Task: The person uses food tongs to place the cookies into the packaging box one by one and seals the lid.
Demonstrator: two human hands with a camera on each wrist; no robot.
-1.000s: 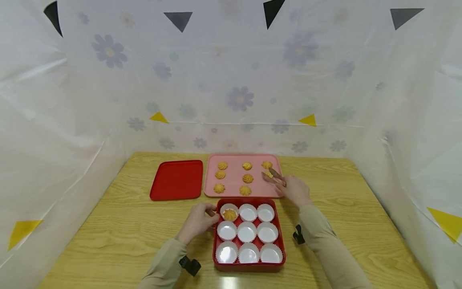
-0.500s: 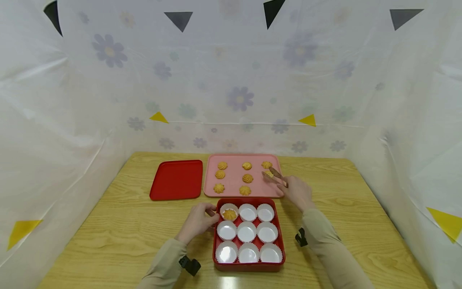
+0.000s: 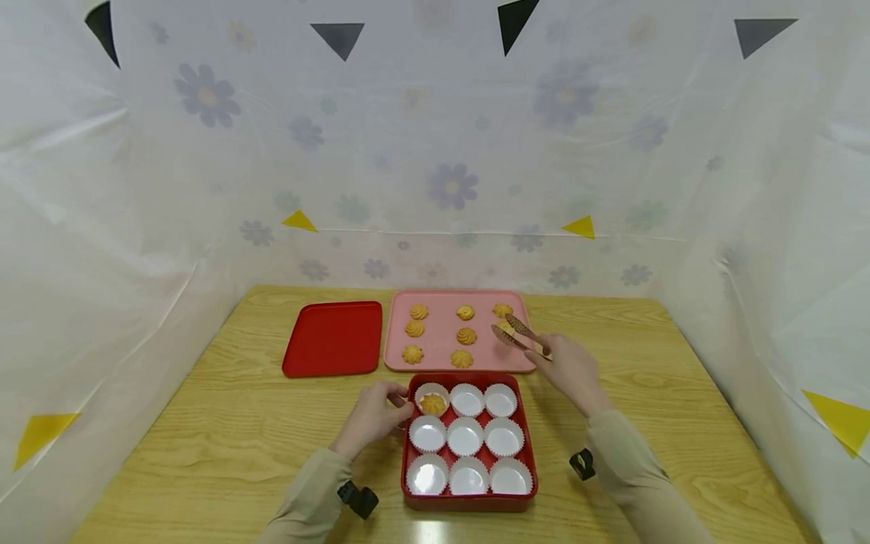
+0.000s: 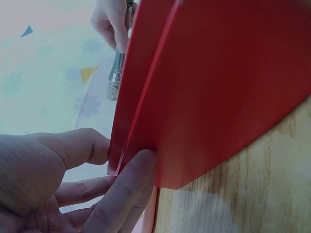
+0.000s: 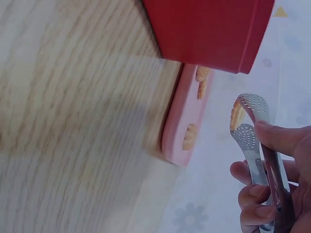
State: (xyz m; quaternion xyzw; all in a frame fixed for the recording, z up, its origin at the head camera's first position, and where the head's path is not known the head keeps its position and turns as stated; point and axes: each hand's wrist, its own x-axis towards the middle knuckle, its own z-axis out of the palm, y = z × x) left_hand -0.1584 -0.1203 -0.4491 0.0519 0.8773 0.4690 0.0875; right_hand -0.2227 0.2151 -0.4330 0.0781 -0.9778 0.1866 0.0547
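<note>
My right hand (image 3: 569,372) holds metal tongs (image 3: 523,330) above the right side of a pink tray (image 3: 438,363). In the right wrist view, a ridged golden cookie (image 5: 237,115) sits between the perforated ends of the tongs, apart from the tray. Several piped cookies (image 3: 466,336) lie on the tray in columns. In front stands a red box (image 3: 469,503) with rows of white paper cups (image 3: 465,437); the far-left cup contains a cookie (image 3: 432,404). My left hand (image 3: 372,417) grips the box's far-left corner, thumb at the rim and fingers against the outer wall.
A flat red lid (image 3: 333,340) lies left of the pink tray. Everything stands on a wooden table (image 3: 224,438), walled at the back and sides by whitish flowered sheeting (image 3: 435,136). A black strap device (image 3: 357,499) sits at the left wrist.
My right hand has shifted slightly right and toward the body, with the tongs in its grasp. My left hand and the box have stayed in place.
</note>
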